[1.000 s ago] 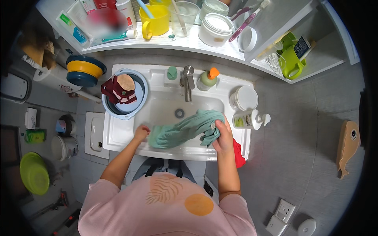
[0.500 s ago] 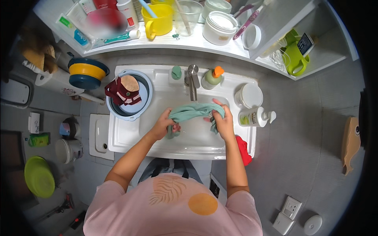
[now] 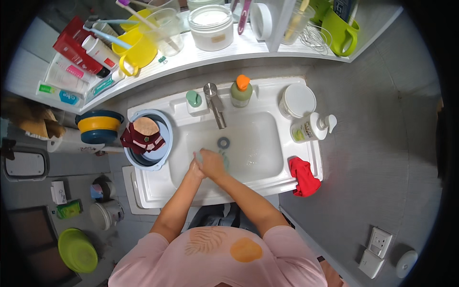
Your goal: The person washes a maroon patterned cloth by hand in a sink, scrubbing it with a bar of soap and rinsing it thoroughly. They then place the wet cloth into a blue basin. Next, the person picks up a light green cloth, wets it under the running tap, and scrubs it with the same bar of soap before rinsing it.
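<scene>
Over the left part of the white sink (image 3: 267, 165), my two hands are pressed together. My left hand (image 3: 195, 170) is closed against my right hand (image 3: 212, 163), which lies over it. Both grip a green cloth (image 3: 225, 161), mostly hidden in the hands; a bit of it hangs beside my right hand and another shows by the fingertips. The metal faucet (image 3: 217, 112) stands just beyond the hands, and the round drain (image 3: 223, 142) shows in the basin beyond the right hand.
A blue basin (image 3: 168, 155) with a dark red cloth (image 3: 131, 138) sits on the sink's left. An orange-topped bottle (image 3: 241, 93), a white tub (image 3: 300, 101), a pump bottle (image 3: 306, 130) and a red cloth (image 3: 304, 177) line the back and right. A crowded shelf (image 3: 186, 64) hangs above.
The green cloth, stretched between my spread hands before, is now bunched between them. My right hand has come left to meet my left hand. The view has shifted and turned.
</scene>
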The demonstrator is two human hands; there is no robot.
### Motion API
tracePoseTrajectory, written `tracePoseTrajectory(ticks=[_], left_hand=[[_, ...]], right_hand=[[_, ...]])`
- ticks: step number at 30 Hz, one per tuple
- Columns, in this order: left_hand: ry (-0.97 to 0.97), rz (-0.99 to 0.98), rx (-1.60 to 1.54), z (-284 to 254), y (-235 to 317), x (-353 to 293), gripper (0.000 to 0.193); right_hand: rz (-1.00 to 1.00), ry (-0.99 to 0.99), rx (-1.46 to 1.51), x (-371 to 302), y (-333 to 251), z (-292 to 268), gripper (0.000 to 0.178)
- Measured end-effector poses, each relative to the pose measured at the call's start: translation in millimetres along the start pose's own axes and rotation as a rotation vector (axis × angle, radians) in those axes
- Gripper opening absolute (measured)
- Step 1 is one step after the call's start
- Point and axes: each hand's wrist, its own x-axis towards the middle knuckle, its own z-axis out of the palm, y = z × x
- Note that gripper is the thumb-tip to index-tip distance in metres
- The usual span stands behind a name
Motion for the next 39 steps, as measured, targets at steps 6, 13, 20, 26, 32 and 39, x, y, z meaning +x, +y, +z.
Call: tracePoseTrajectory(ticks=[6, 13, 20, 26, 32, 39], left_hand=[[0.219, -0.436, -0.827, 70, 60, -1, 0.028], [0.222, -0.345, -0.605, 103, 69, -23, 0.041], [0.099, -0.308, -0.056, 128, 96, -56, 0.02], [-0.294, 0.047, 1.232, 130, 131, -88, 0.027], [-0.292, 0.284, 1.773, 97, 143, -82, 0.019], [-0.39, 0.061, 1.073, 139, 158, -77, 0.023]], right_hand=[[-0.18, 0.178, 0.012, 7, -13, 13, 0.026], [0.014, 0.009, -0.022, 15, 22, 2, 0.033], [0.369, 0.195, 0.213, 14, 58, -22, 0.025], [0.544, -0.003, 1.723, 18, -5, -122, 0.024], [0.271, -0.074, 1.252, 15, -6, -176, 0.024], [-0.114, -0.349, 0.34, -3, 11, -100, 0.039]])
